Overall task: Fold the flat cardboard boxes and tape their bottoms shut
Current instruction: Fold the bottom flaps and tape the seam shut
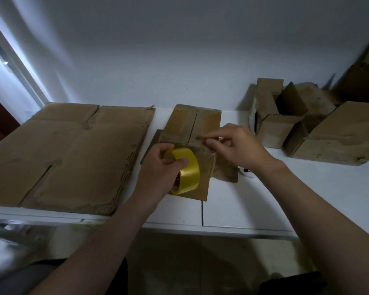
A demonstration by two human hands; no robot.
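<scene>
A small folded cardboard box (202, 173) stands on the white table (285, 199) in the middle, its closed flaps facing up and toward me. My left hand (160, 167) grips a roll of yellow tape (188, 171) against the box's near face. My right hand (237, 143) pinches something thin, apparently the tape's free end, at the box's top edge near the seam. Another small box or flat piece (192, 122) lies just behind it.
A large flat cardboard sheet (68, 154) covers the left of the table. Several folded boxes (307, 124) are piled at the right against the white wall. A small dark object (245, 170) lies by the box's right side. The table's front edge runs below my forearms.
</scene>
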